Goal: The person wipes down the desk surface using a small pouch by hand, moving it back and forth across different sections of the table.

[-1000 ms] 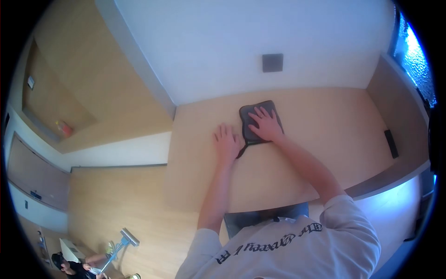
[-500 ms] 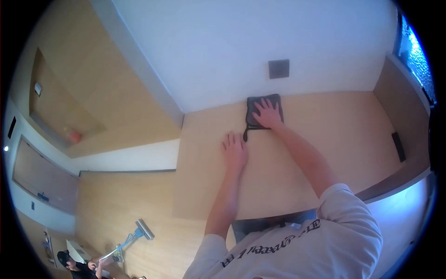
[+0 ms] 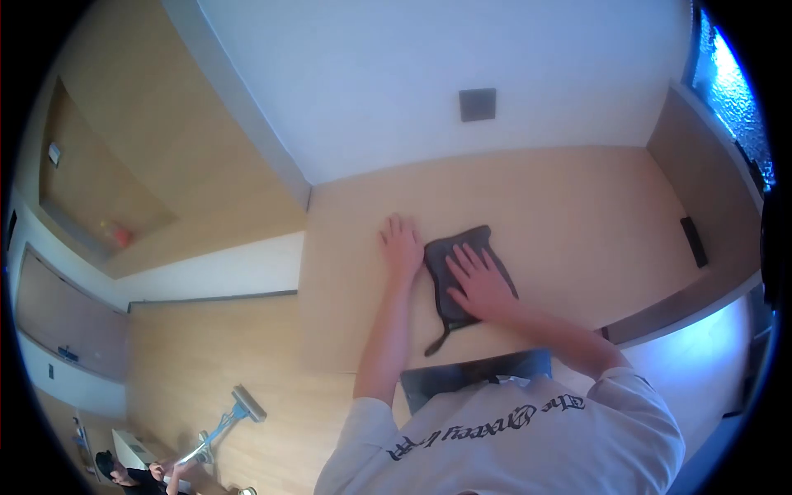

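Observation:
My right hand (image 3: 481,285) lies flat with spread fingers on a dark grey cloth (image 3: 450,257), which has black edging and a loop at its near corner. The cloth is spread on the light wooden tabletop (image 3: 569,206), slightly skewed, and the palm covers its middle. To its left, my left hand (image 3: 402,246) rests palm down on the wood, fingers stretched out. Its wrist side is close to the cloth's left edge, and nothing is in it.
A white wall with a grey square plate (image 3: 478,105) rises behind the table. A black strip (image 3: 694,242) is on the right side panel. The dark seat (image 3: 478,375) is at my waist. At lower left, another person (image 3: 124,474) holds a mop (image 3: 227,421) over the wooden floor.
The cloth has come from the wall edge toward my body under my right hand, and it has turned slightly. My left hand has shifted a little left and away from me on the table.

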Demonstrator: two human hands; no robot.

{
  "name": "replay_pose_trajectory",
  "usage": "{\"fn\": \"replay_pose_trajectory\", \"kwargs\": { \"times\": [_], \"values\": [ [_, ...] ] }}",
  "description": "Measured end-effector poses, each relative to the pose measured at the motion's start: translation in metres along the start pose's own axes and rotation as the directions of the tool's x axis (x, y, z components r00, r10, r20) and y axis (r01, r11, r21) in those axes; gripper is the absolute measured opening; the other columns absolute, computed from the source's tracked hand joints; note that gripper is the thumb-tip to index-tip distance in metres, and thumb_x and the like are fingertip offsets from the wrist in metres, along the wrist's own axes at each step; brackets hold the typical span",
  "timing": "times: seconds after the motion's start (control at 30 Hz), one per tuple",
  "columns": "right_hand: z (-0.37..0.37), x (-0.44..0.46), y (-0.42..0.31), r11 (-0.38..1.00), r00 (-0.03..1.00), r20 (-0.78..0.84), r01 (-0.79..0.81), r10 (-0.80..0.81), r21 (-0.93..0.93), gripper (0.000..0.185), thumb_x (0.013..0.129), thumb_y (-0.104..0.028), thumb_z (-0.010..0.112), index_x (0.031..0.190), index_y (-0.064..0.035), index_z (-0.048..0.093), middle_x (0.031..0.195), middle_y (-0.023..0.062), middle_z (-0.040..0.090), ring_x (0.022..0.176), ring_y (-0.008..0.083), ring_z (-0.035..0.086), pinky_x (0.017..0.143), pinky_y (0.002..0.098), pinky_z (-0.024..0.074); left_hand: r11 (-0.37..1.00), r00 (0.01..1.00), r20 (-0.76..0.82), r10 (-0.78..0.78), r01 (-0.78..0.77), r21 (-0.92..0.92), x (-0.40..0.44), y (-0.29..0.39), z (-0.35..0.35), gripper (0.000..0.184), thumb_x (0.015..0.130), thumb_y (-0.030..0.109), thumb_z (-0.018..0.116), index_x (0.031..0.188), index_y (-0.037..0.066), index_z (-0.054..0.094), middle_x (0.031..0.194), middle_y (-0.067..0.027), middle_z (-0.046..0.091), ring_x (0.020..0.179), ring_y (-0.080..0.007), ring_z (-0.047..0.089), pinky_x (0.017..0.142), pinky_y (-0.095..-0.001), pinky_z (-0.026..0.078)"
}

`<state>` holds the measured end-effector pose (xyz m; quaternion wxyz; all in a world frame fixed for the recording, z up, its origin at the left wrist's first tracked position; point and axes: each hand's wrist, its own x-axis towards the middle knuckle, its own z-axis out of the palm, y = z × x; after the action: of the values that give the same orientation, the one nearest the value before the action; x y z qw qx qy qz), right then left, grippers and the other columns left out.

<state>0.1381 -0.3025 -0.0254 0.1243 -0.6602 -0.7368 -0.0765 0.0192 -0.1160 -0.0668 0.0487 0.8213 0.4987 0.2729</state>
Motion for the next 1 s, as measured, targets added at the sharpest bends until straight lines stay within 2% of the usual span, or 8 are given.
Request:
{"fn": "replay_pose_trajectory", "kwargs": {
  "times": [0.13,0.33,0.4,0.6,0.67,0.77,0.9,1.0],
  "values": [
    [-0.001,-0.022,-0.024,0.997,0.997,0.013,0.071,-0.072,0.027,0.064,0.092,-0.041,0.048,0.141,-0.0019,0.037,0.147,0.0224,0.032,0.14,0.0348,0.026,0.113,0.0527,0.0184,1.0,1.0,-0.026,0.007,-0.007,-0.001,0.0,-0.01,0.005,0.038,0.09,0.022,0.049,0.127,0.012,0.053,0.141,-0.0123,0.042,0.137,-0.0307,0.031,0.111,-0.054,0.021],
    [0.002,0.002,-0.01,0.99,0.993,0.04,0.108,-0.113,0.094,0.067,0.088,-0.049,0.052,0.144,-0.0151,0.038,0.15,0.0157,0.031,0.141,0.0314,0.024,0.113,0.0566,0.015,1.0,1.0,-0.016,0.014,-0.014,-0.016,-0.004,-0.013,0.001,0.038,0.091,0.023,0.048,0.127,0.012,0.052,0.141,-0.0127,0.043,0.137,-0.0314,0.031,0.111,-0.0528,0.021],
    [0.005,0.018,0.0,0.995,0.994,0.072,0.076,-0.081,0.063,0.068,0.086,-0.053,0.053,0.144,-0.0215,0.038,0.151,0.012,0.03,0.142,0.0295,0.023,0.113,0.0582,0.0129,1.0,1.0,-0.014,0.013,-0.014,-0.011,-0.005,-0.008,-0.004,0.038,0.092,0.024,0.048,0.128,0.011,0.052,0.141,-0.0128,0.043,0.137,-0.0313,0.031,0.112,-0.0522,0.021],
    [0.022,0.079,0.032,0.999,0.998,0.057,0.015,-0.018,0.048,0.068,0.088,-0.056,0.047,0.145,-0.0203,0.036,0.153,0.0115,0.029,0.143,0.0292,0.021,0.113,0.0575,0.013,0.996,0.999,-0.008,-0.047,0.046,-0.077,-0.009,0.001,-0.015,0.043,0.096,0.031,0.045,0.131,0.008,0.049,0.141,-0.0128,0.044,0.137,-0.0288,0.032,0.112,-0.0489,0.021],
    [0.037,0.093,0.027,0.999,0.997,0.059,-0.052,0.052,0.002,0.068,0.089,-0.056,0.045,0.146,-0.02,0.035,0.153,0.0112,0.028,0.143,0.0292,0.021,0.113,0.0576,0.0129,0.993,0.999,-0.033,-0.013,0.009,-0.121,-0.023,-0.009,-0.017,0.048,0.096,0.033,0.044,0.132,0.001,0.045,0.141,-0.0168,0.044,0.136,-0.0334,0.032,0.112,-0.0516,0.021],
    [0.041,0.119,0.036,0.996,0.994,0.067,-0.089,0.089,-0.001,0.068,0.089,-0.055,0.045,0.147,-0.0208,0.032,0.154,0.0112,0.026,0.143,0.0291,0.021,0.112,0.0603,0.0137,0.992,0.999,-0.02,-0.034,0.031,-0.123,-0.027,-0.004,-0.021,0.052,0.096,0.033,0.044,0.135,-0.001,0.041,0.141,-0.0175,0.043,0.136,-0.0337,0.032,0.112,-0.0517,0.02],
    [0.049,0.154,0.048,0.988,0.985,0.073,-0.153,0.153,-0.012,0.069,0.09,-0.058,0.042,0.147,-0.0211,0.032,0.155,0.01,0.024,0.143,0.0286,0.019,0.111,0.0627,0.0128,0.989,0.999,-0.034,-0.04,0.035,-0.143,-0.034,0.0,-0.027,0.053,0.096,0.033,0.044,0.136,-0.002,0.039,0.14,-0.0181,0.044,0.137,-0.034,0.031,0.112,-0.0518,0.019],
    [0.05,0.174,0.056,0.982,0.979,0.07,-0.189,0.189,-0.013,0.069,0.09,-0.059,0.041,0.147,-0.0211,0.032,0.155,0.0096,0.023,0.144,0.0286,0.018,0.111,0.0629,0.0125,0.993,0.998,-0.02,-0.059,0.057,-0.102,-0.039,0.003,-0.031,0.051,0.096,0.032,0.045,0.138,0.004,0.037,0.139,-0.0177,0.045,0.136,-0.0321,0.033,0.111,-0.0508,0.021]
  ]
}}
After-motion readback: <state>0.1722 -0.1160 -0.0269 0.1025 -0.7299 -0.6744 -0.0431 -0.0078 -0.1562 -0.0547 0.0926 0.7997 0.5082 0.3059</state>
